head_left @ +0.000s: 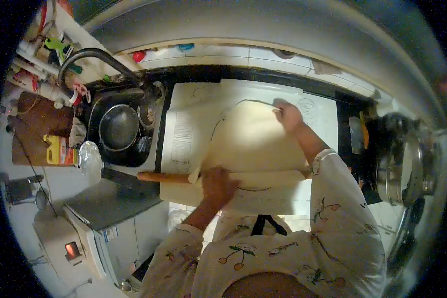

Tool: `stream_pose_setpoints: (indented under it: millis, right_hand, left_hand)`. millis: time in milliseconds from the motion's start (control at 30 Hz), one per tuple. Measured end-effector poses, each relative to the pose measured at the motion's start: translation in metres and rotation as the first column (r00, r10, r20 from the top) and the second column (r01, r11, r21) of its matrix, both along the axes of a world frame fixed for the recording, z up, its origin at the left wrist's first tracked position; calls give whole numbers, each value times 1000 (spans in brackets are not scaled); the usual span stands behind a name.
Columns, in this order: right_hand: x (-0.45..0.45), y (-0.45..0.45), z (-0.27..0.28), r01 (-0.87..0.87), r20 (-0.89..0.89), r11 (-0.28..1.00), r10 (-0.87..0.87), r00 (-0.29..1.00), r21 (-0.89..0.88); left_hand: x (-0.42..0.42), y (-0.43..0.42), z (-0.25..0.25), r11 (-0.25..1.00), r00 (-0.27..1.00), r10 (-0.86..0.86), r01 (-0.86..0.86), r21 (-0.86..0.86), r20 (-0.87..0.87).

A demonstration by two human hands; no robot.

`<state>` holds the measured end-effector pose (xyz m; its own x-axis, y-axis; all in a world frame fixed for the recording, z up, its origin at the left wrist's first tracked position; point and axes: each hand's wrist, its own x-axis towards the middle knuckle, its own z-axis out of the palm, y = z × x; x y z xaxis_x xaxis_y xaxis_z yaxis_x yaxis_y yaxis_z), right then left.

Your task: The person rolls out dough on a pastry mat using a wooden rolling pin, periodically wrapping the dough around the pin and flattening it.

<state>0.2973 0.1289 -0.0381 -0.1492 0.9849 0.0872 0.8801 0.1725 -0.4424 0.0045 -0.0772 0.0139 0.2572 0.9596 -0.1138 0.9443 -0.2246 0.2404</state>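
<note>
A large, thin sheet of pale dough lies on a white mat with printed marks. Its near edge is wrapped around a long wooden rolling pin that lies crosswise near the mat's front. My left hand rests on the dough-wrapped pin, left of its middle, with its fingers closed around it. At the far right edge of the dough, my right hand pinches the sheet's edge between thumb and fingers.
On the left is a dark sink with a round pan under a black curved faucet. A yellow bottle stands farther left. Stacked metal pots are at the right. An overhead cabinet edge spans the back.
</note>
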Motion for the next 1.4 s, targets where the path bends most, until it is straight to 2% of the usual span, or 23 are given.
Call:
stream_pose_setpoints:
  millis: [67,100,200,233,300,367,400,433,467,500,567,667,767,867,900,1000,1067,1100,1167,1200,1267,1300,1400]
  right_hand:
    - [4,-7,8,52,-69,998,-55,996,-37]
    - [3,-10,10,82,-82,997,-82,993,-6]
    - [-5,-19,15,139,-142,985,-124,982,99]
    - [-4,-19,13,139,-129,989,-130,983,56]
    - [2,-16,8,146,-98,989,-148,984,-28]
    - [3,-15,18,105,-61,989,-112,992,-106]
    - [2,-15,25,86,-43,986,-93,995,-146]
    - [0,-17,33,59,-39,992,-64,997,-111]
    - [-4,-19,40,35,-33,996,-38,999,-77]
    - [-4,-21,44,11,-23,999,-12,1000,-44]
    - [6,-14,29,-19,22,990,22,1000,-136]
    - [14,-4,7,18,-35,982,-25,999,-190]
    - [25,1,10,112,-153,970,-147,977,-217]
    - [50,8,3,168,-111,967,-149,983,190]
    - [65,6,4,258,-277,966,-239,931,34]
    - [93,-4,15,346,-212,935,-324,922,75]
    - [101,-14,25,358,-191,924,-330,924,136]
    - [103,-19,28,383,-138,922,-372,918,56]
    - [102,-30,40,436,-26,894,-440,897,-103]
    - [102,-35,34,435,-75,900,-436,897,-35]
    - [103,-42,17,436,-173,894,-415,893,105]
    - [103,-43,11,428,-140,896,-411,901,121]
    - [100,-51,6,402,-97,899,-390,916,176]
  left_hand:
    - [-47,15,-38,996,992,-84,83,-15,-98]
    - [-74,15,-68,999,996,-12,16,45,-94]
    - [-117,24,-80,973,967,204,-183,140,-152]
    - [-122,29,-78,955,944,274,-246,164,-182]
    - [-129,20,-110,928,980,2,73,364,-201]
    - [-98,14,-83,922,988,-147,154,356,-47]
    - [-51,11,-25,966,982,-134,99,239,136]
    - [-28,15,2,961,943,-274,278,11,189]
    - [-11,2,-3,951,940,-305,293,95,155]
    - [-5,-1,-4,955,942,-296,297,15,158]
    - [6,-4,-3,943,948,-274,298,-147,161]
    - [-1,-7,-4,914,936,-351,351,-204,39]
    - [-2,0,-6,902,911,-412,406,-144,-10]
    - [-2,20,-5,866,868,-495,497,54,-53]
    - [0,29,-6,855,860,-508,510,98,-52]
    - [9,57,-7,814,842,-537,533,230,-51]
    - [15,63,-5,825,848,-521,530,198,-97]
    - [18,63,-5,830,850,-513,527,182,-123]
    - [30,55,8,881,874,-471,472,-25,-116]
    - [33,47,13,890,885,-450,435,-133,-118]
    - [16,23,-6,879,884,-458,467,101,-96]
    - [9,10,-15,854,880,-467,474,217,-87]
    - [0,-20,-25,879,884,-441,390,273,156]
